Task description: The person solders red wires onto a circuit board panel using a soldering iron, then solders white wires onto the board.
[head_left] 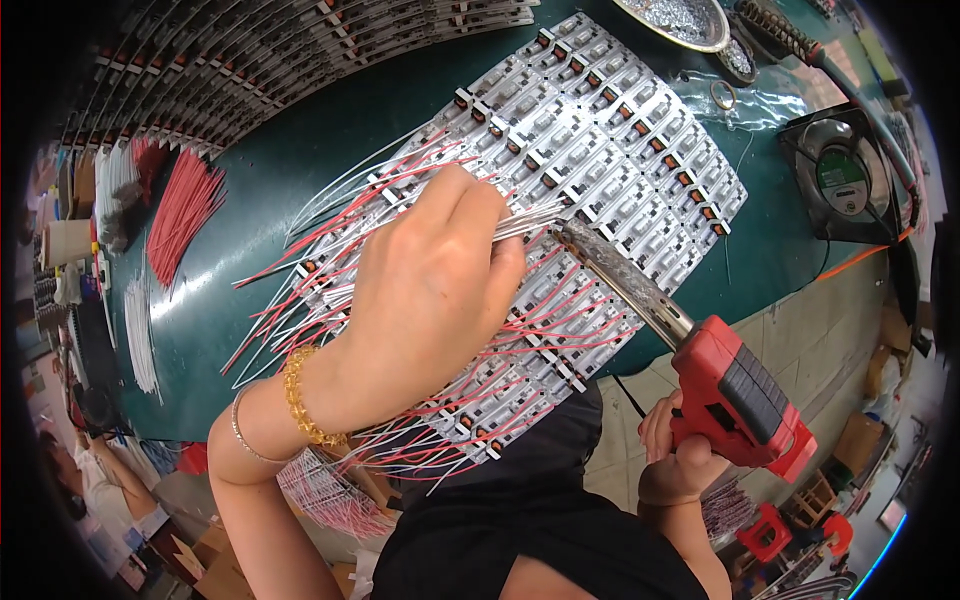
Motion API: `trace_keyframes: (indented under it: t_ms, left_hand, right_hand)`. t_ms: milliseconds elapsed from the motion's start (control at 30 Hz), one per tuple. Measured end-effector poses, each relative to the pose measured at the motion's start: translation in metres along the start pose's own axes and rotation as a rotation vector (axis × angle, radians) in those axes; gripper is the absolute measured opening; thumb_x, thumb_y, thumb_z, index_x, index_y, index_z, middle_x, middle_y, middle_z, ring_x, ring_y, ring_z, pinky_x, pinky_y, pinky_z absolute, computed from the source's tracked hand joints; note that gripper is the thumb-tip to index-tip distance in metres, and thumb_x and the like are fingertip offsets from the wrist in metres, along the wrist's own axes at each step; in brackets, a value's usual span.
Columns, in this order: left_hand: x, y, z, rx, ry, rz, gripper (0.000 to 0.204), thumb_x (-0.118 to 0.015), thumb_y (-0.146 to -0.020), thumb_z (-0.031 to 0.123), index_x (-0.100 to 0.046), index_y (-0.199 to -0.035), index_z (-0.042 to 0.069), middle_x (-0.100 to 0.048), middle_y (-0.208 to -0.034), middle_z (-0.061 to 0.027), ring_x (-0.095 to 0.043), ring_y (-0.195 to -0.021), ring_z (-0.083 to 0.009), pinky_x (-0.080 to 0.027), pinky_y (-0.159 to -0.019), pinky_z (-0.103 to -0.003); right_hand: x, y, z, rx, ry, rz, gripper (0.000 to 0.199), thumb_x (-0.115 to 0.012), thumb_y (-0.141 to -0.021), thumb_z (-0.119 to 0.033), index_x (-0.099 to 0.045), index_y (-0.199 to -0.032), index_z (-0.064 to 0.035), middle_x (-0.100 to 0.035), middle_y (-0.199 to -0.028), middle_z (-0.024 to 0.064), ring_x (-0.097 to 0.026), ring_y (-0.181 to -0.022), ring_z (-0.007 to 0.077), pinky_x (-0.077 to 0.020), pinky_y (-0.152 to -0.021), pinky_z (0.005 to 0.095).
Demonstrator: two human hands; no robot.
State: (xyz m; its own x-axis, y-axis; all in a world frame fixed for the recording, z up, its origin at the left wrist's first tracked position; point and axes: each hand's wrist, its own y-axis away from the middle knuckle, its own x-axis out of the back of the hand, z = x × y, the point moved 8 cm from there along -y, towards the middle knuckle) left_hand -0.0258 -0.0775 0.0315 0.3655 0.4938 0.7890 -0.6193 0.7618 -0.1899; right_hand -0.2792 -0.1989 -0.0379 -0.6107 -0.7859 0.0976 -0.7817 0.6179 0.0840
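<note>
A panel of small circuit boards (630, 150), set in rows with orange-and-black parts, lies slanted across the bench. My left hand (425, 280) is closed around a bundle of white wires (528, 219), whose ends point right over the middle of the panel. In my right hand (682, 455) is a red and black soldering gun (735, 395), held by its handle. The gun's tip reaches the panel right beside the white wire ends; whether they touch I cannot tell. Red and white wires (290, 300) trail off the panel's left and near parts, partly hidden under my left hand.
Bundles of red wires (185, 215) and white wires (142, 335) lie on the green bench (265, 190) at left. More board panels (250, 75) stand at the far left. A metal bowl (680, 22), a coiled iron stand (775, 28) and a black fan (840, 175) are at the far right.
</note>
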Motion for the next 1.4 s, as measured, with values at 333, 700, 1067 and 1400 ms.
trace_keyframes:
  t_ms: [333,700,1067,1400]
  left_hand:
    - [0.000,0.002,0.000,0.009,-0.020,0.006,0.014,-0.062,-0.074,0.005,-0.050,-0.078,-0.001,-0.050,-0.078,-0.0154,-0.056,-0.060,-0.0339,-0.044,-0.051,-0.041]
    - [0.036,0.006,0.019,-0.133,0.152,0.310,0.007,-0.063,-0.076,0.000,-0.059,-0.081,-0.001,-0.059,-0.062,-0.0126,-0.055,-0.051,-0.0257,-0.043,-0.048,-0.029]
    - [-0.001,0.006,0.004,0.084,0.099,0.027,0.012,-0.067,-0.074,-0.001,-0.055,-0.077,-0.003,-0.052,-0.077,-0.0070,-0.046,-0.057,-0.0127,-0.036,-0.049,-0.025]
    - [-0.004,0.008,0.006,0.012,0.054,0.077,0.014,-0.063,-0.072,0.003,-0.051,-0.076,0.000,-0.049,-0.076,-0.0117,-0.054,-0.060,-0.0300,-0.042,-0.050,-0.039]
  right_hand:
    - [-0.029,-0.017,-0.034,-0.060,-0.258,-0.018,0.080,-0.064,-0.075,-0.056,-0.044,-0.109,0.0134,-0.041,-0.042,-0.0008,-0.040,-0.033,0.0104,-0.0351,-0.038,0.0232]
    - [-0.017,-0.011,-0.032,-0.022,-0.329,-0.027,0.079,-0.059,-0.078,-0.058,-0.042,-0.114,0.0108,-0.042,-0.044,-0.0012,-0.042,-0.034,0.0115,-0.0372,-0.040,0.0245]
    - [-0.018,-0.007,-0.026,-0.059,-0.333,-0.126,0.079,-0.059,-0.077,-0.059,-0.043,-0.117,0.0076,-0.044,-0.048,-0.0014,-0.046,-0.039,0.0121,-0.0401,-0.045,0.0255]
    - [-0.020,-0.008,-0.024,-0.020,-0.183,-0.202,0.066,-0.061,-0.080,-0.052,-0.044,-0.108,0.0058,-0.045,-0.048,0.0018,-0.047,-0.041,0.0157,-0.0405,-0.046,0.0280]
